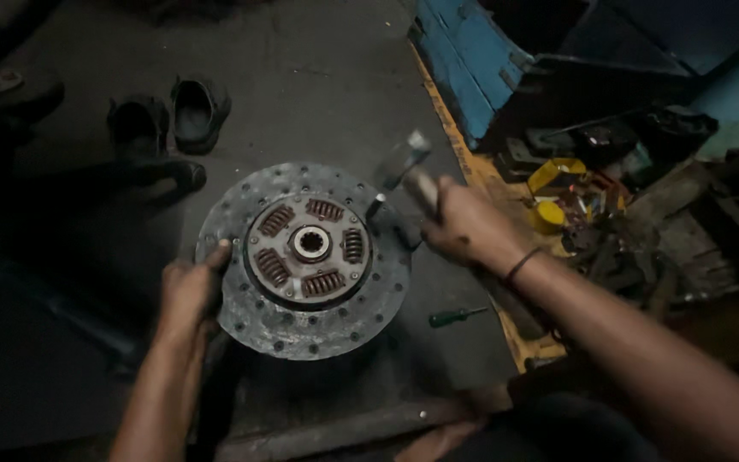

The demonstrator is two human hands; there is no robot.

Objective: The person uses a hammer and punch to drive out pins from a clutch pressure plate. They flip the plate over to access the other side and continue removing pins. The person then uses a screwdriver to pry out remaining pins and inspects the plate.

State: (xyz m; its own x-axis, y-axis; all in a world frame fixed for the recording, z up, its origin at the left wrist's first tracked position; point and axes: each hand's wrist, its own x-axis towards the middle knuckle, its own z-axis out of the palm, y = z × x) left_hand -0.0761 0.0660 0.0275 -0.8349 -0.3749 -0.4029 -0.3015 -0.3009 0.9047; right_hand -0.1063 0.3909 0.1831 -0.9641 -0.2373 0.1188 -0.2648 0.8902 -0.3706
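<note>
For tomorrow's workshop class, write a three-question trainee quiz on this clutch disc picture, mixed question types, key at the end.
1. True or false: the left hand grips the clutch disc at its rim.
2. What does the right hand hold? A) hammer B) paintbrush C) cup
3. What small tool lies on the floor right of the disc?

Key: 1 true; 2 A; 3 the green-handled screwdriver.

Dim overall, dark at left and near edges; brighter far right; motion blur on right hand point(464, 227) and hammer point(405, 162).
</note>
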